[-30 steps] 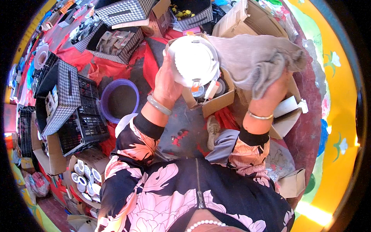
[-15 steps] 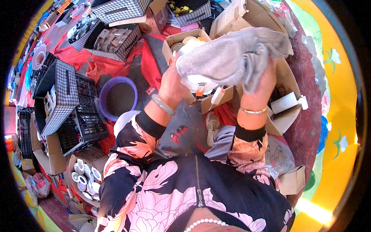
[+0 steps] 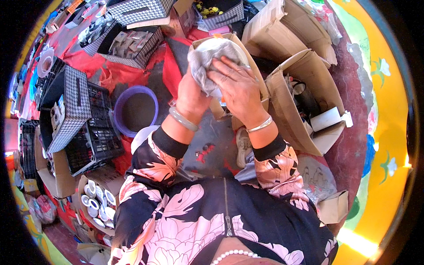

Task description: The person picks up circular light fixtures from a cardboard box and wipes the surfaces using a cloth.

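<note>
Dark floor [image 3: 212, 145], partly under red sheeting [image 3: 121, 77]; yellow painted band [image 3: 391, 132] at right. Open carton [image 3: 289, 121] and purple basin [image 3: 118, 114] noted. White round fixture [image 3: 241, 54] is over a smaller carton [image 3: 260, 81]; left hand [image 3: 193, 95] holds it, fingers mostly hidden. Right hand [image 3: 240, 90] lies on grey cloth [image 3: 202, 62], fingers extended.

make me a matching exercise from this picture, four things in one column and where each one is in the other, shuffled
Things:
1. grey cloth
2. purple tub
3. white disc
4. bead necklace

Places:
A. at the lower edge of the picture
B. under the right hand
C. beside the black crate
D. partly covered by the cloth

Pairs: 1-B, 2-C, 3-D, 4-A
</note>
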{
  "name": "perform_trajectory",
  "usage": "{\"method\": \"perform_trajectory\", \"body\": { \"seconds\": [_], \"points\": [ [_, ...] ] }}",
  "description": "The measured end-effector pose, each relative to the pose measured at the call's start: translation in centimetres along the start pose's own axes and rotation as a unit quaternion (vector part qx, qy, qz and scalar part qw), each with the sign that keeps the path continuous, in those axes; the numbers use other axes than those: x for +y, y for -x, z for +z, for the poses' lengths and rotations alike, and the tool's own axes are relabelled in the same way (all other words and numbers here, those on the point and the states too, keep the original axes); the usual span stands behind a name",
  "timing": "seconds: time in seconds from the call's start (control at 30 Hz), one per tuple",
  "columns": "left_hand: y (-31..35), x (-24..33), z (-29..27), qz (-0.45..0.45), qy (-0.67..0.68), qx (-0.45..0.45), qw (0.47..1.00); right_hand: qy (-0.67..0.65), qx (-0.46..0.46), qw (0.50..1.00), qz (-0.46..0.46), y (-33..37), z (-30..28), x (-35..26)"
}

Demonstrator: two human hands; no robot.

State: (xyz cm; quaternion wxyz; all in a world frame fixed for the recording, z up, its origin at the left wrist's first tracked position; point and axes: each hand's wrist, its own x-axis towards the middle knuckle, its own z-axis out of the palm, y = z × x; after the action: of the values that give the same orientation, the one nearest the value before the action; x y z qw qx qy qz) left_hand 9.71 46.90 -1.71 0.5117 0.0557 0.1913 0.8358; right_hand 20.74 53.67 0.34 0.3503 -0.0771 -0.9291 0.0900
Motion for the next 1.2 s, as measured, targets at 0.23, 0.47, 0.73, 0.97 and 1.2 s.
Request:
{"method": "perform_trajectory", "body": {
  "seconds": [0.23, 0.47, 0.73, 0.97, 1.2],
  "points": [
    [-1.4, 1.4, -1.6, 0.043, -0.023, 0.017, 0.999, -0.061, -0.043, 0.997, -0.023, 0.5, -1.6, 0.2],
    [-1.2, 2.1, -1.3, 0.036, -0.013, -0.004, 0.999, -0.45, 0.336, 0.761, 0.325, 1.8, -6.4, 6.3],
    [-0.6, 0.8, -0.4, -0.076, 0.015, -0.068, 0.995, -0.504, 0.309, 0.77, 0.239, 0.5, -6.6, 4.5],
    [-0.2, -0.2, -0.3, -0.082, -0.039, -0.066, 0.994, -0.4, 0.053, 0.856, 0.323, 0.5, -5.4, 4.2],
    [-0.4, 0.0, -0.6, -0.082, -0.017, -0.031, 0.996, -0.305, 0.127, 0.869, 0.369, 1.1, -6.4, 6.0]
  ]
}}
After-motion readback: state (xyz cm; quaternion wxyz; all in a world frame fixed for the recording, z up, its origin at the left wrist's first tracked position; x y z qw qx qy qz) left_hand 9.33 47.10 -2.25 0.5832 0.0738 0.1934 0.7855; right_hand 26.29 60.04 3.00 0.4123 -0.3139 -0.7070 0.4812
